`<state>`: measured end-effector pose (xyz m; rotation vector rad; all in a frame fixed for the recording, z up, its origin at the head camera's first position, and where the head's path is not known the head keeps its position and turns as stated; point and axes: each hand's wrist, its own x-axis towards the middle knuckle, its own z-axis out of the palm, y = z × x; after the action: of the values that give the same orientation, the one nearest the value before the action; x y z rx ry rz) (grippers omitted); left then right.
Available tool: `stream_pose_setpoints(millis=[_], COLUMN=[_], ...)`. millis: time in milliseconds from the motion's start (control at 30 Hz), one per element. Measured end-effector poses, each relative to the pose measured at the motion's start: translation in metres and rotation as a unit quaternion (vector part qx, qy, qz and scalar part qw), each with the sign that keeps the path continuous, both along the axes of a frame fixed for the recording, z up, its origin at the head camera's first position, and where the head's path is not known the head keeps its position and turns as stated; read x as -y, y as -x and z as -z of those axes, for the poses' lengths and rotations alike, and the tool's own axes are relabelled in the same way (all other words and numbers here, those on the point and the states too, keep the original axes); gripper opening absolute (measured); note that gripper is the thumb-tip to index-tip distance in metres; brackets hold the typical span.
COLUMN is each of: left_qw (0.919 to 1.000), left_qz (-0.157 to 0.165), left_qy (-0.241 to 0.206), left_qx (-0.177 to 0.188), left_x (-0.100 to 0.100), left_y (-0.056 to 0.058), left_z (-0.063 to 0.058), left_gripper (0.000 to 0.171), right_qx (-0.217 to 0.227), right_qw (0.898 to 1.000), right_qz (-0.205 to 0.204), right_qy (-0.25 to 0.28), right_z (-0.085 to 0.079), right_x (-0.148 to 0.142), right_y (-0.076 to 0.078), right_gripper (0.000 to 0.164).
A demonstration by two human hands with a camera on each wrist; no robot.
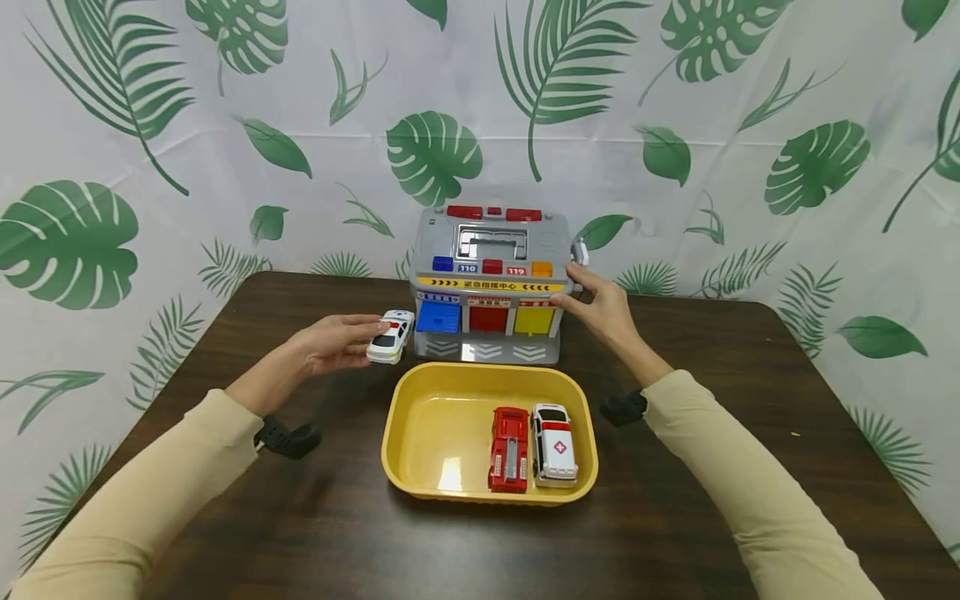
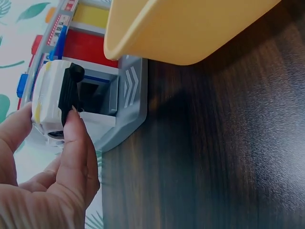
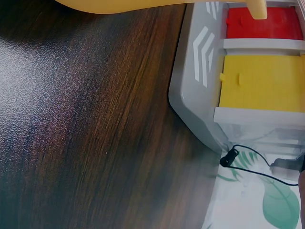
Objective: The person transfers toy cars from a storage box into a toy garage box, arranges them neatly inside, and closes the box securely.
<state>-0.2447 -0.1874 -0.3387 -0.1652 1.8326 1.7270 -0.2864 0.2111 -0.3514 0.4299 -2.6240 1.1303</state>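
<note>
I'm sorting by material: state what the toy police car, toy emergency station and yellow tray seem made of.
Toy police car: smooth plastic or painted metal; the even white body fits both.
Toy emergency station: probably satin plastic; rounded, molded-looking edges.
Yellow tray: likely glossy plastic; its floor reflects light.

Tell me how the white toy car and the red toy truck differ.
The white car is held in the left hand; the red truck sits in the yellow tray. Along its top, the red truck has a grey strip, the white car a small red piece. Both are toy vehicles.
</note>
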Motion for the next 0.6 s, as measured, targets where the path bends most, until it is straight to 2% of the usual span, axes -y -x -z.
stream_pose_setpoints(millis=[200,600], left_qw=[0.9998,0.9996], left_qz=[0.000,0.012], left_qy=[0.018,0.020], left_qx=[0.002,-0.016], left_x=[-0.002,-0.010], left_y=[0.005,0.012], left_z=[0.003,0.009], left_gripper=[0.064,0.065], right_qx=[0.003,0.004], right_qw=[1.000,1.000], right_qz=[-0.001,-0.002], right_qy=[0.001,0.000], right_z=[-0.001,-0.001], right_x=[0.001,0.000], right_y=[0.000,-0.001], right_gripper=[0.069,0.069])
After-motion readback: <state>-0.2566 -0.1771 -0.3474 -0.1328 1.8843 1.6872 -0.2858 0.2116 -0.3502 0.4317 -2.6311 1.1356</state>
